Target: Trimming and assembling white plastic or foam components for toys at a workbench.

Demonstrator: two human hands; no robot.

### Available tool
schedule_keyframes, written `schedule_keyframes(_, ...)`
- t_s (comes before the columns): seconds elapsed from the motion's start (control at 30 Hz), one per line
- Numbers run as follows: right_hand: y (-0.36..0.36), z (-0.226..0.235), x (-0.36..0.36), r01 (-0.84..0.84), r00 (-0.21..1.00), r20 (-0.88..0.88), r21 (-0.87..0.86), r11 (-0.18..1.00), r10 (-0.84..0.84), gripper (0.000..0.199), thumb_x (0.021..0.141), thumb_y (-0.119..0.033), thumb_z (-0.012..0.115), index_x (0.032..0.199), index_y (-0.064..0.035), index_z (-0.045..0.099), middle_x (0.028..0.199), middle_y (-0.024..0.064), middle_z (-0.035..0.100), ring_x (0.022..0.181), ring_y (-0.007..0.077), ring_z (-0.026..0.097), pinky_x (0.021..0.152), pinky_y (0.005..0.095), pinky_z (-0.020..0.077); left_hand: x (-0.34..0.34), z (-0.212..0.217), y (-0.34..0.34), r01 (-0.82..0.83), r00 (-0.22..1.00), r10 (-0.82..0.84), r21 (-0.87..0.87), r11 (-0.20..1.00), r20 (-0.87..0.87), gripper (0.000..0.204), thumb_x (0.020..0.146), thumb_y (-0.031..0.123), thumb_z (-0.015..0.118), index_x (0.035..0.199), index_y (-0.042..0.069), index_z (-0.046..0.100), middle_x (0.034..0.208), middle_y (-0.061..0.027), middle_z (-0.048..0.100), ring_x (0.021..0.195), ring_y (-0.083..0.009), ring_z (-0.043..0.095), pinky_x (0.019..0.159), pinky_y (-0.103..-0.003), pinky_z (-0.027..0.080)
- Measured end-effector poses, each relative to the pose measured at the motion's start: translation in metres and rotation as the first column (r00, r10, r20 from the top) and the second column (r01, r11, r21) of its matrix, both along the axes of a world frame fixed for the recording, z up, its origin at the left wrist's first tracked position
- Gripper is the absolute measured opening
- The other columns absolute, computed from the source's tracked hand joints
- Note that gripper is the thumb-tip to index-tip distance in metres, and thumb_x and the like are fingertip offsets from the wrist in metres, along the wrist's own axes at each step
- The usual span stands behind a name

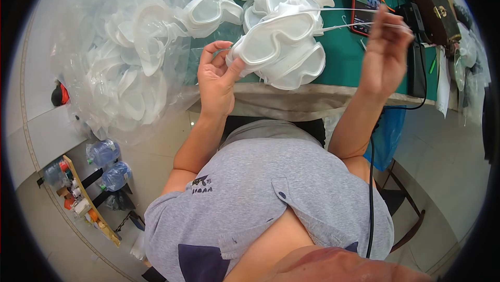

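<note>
A clear bag (pixel 120 63) of white goggle frames bulged at the left. The left hand (pixel 216 81) pinched a frame (pixel 276 42) at the green tabletop's (pixel 344 58) near edge. The right hand (pixel 385 52), fingers closed, drew a thin white strap (pixel 338 9) taut. Holding the frame steady probably kept the strap running straight.
</note>
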State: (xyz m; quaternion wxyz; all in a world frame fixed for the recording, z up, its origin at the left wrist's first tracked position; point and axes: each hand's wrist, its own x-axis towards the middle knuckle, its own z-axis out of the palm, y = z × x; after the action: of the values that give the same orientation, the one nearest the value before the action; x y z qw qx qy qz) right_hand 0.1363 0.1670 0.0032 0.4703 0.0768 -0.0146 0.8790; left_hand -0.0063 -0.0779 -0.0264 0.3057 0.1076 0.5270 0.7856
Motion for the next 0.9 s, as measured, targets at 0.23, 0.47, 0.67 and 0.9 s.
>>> schedule_keyframes(0.23,0.031,0.022,0.012,0.674,0.347,0.231,0.612,0.413,-0.909,0.038,0.096,-0.028,0.053,0.085,0.0074,0.059,0.095,0.0210,0.064,0.101,0.0335,0.061,0.105,0.0466,0.0449,-0.001,-0.014,-0.010,-0.047,0.999,0.048,-0.054,0.997,0.018,0.035,0.085,0.000,0.067,0.114,0.004,0.048,0.101,-0.0074,0.063,0.094,-0.0129,0.060,0.080,-0.026,0.050)
schedule_keyframes(0.47,-0.018,-0.016,-0.007,-0.621,0.029,0.644,0.611,0.492,-0.764,0.023,0.096,-0.020,0.057,0.093,0.0020,0.063,0.083,0.0084,0.068,0.078,0.0130,0.063,0.075,0.0256,0.0482,-0.002,0.002,-0.009,0.063,0.995,-0.059,-0.053,0.997,0.075,0.041,0.083,0.001,0.070,0.117,0.003,0.046,0.109,-0.0120,0.062,0.099,-0.0149,0.060,0.085,-0.030,0.049)
schedule_keyframes(0.67,-0.054,-0.013,-0.004,-0.336,0.285,0.533,0.834,0.438,-0.797,0.020,0.095,-0.017,0.058,0.098,0.0026,0.061,0.086,0.0111,0.068,0.079,0.0125,0.062,0.068,0.0244,0.0454,0.004,0.013,-0.008,0.152,0.966,-0.160,0.057,0.987,0.204,0.045,0.082,0.001,0.072,0.119,0.006,0.045,0.112,-0.0121,0.062,0.101,-0.0160,0.059,0.089,-0.030,0.047)
schedule_keyframes(0.9,-0.099,-0.016,-0.015,-0.329,0.632,0.316,0.936,0.123,-0.708,0.011,0.083,-0.003,0.069,0.093,-0.0010,0.064,0.085,0.0103,0.064,0.076,0.0200,0.059,0.068,0.0272,0.0442,0.013,0.014,0.001,0.169,0.976,-0.185,0.145,0.975,0.111,0.046,0.081,-0.001,0.072,0.118,0.006,0.046,0.112,-0.0091,0.061,0.104,-0.0159,0.058,0.092,-0.031,0.045)
